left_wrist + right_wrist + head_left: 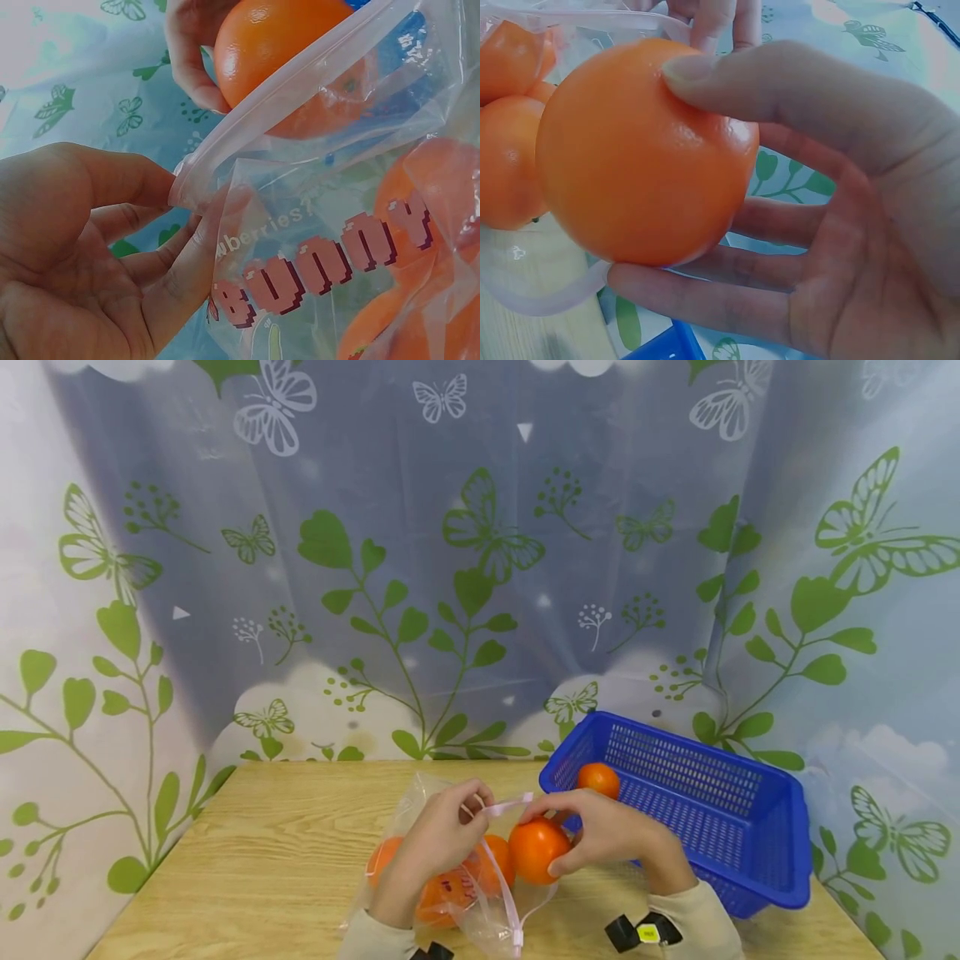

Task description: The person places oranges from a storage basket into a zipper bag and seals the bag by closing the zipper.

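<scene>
From my end I reckon the clear plastic zip bag (307, 274), pinched 1-sided by the left hand (444, 831), might sag and snag the round orange fruit (538, 852) the right hand (606, 829) grips at its mouth.

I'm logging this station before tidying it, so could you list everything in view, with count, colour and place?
Held orange: one, orange, in the right hand beside the bag's mouth
Bagged oranges: at least three, orange, inside the bag
Basket orange: one, orange, in the basket's left part
Bag: one, clear with pinkish lettering, on the table, left of the basket
Zip strip: one, pale pink, along the bag's mouth
Basket: one, blue, right side of the table
Table: one, light wood-grain, beneath everything
Backdrop: blue-grey, white and green, behind and beside the table
Sleeves: two, cream, on the forearms
Wrist devices: two, black, at the wrists
Left hand: one, bare, pinching the bag's edge
Right hand: one, bare, gripping the held orange
</scene>
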`<state>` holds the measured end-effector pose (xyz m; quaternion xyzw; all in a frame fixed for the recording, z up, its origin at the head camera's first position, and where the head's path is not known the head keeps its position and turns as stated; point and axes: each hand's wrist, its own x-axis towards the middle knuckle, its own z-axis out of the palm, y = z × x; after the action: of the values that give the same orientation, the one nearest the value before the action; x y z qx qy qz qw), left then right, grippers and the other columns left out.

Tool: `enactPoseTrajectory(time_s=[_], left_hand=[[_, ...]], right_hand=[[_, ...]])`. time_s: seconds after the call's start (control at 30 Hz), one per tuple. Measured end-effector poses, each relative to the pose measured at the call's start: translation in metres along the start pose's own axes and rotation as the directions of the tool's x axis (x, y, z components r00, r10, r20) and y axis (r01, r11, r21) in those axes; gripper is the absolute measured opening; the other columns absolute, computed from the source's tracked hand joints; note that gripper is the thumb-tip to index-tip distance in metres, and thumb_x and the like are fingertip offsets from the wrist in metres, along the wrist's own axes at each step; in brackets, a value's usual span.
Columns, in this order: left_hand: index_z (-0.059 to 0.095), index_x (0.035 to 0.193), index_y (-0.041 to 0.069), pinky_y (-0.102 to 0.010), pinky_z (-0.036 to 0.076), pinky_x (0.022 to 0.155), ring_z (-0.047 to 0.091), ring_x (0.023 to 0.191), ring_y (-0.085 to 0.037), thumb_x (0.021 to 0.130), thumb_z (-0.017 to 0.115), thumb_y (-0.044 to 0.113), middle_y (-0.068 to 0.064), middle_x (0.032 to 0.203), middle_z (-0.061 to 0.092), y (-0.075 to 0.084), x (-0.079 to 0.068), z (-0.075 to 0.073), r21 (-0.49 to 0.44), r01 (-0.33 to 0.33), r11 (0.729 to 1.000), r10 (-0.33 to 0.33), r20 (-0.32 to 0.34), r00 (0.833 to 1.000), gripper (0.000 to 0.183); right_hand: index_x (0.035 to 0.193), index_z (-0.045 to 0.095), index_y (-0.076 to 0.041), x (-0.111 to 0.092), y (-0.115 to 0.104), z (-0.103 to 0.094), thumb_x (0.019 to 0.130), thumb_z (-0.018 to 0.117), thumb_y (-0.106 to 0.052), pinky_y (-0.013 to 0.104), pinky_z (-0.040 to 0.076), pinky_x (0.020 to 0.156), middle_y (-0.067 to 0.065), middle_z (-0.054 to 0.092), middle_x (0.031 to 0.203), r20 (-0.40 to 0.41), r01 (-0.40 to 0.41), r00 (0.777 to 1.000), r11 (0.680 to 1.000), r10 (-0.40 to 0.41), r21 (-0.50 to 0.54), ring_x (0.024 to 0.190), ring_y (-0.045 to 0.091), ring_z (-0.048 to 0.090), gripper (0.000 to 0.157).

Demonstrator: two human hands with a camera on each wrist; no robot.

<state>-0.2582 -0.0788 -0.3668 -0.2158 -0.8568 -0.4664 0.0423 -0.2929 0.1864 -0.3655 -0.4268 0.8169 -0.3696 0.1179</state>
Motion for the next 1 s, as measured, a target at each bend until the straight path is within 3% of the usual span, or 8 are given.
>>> enactPoseTrajectory(time_s=[0.43, 1.0], left_hand=[[0.063, 0.099, 0.009, -0.023, 0.049, 0.052, 0.056, 0.065, -0.013, 0.096, 0.059, 0.003, -0.008, 0.086, 0.065, 0.0, 0.0, 0.0, 0.015, 0.004, 1.0, -0.004, 0.009, 1.0, 0.008], [0.063, 0.101, 0.007, -0.024, 0.05, 0.05, 0.055, 0.062, -0.014, 0.097, 0.06, 0.003, -0.009, 0.086, 0.064, 0.002, -0.001, 0.001, -0.006, 0.008, 1.0, -0.008, 0.004, 1.0, 0.006]], right_hand=[[0.13, 0.068, -0.01, 0.007, 0.003, 0.005, 0.083, 0.084, -0.017, 0.026, 0.057, 0.093, 0.01, 0.071, 0.126, 0.029, 0.054, 0.998, 0.997, -0.052, -0.056, 0.11, 0.017, 0.067, 0.05], [0.132, 0.068, -0.007, 0.02, 0.001, 0.02, 0.084, 0.085, -0.018, 0.027, 0.057, 0.098, 0.006, 0.073, 0.126, 0.093, 0.05, 0.995, 0.986, -0.035, -0.157, 0.111, 0.008, 0.067, 0.052]])
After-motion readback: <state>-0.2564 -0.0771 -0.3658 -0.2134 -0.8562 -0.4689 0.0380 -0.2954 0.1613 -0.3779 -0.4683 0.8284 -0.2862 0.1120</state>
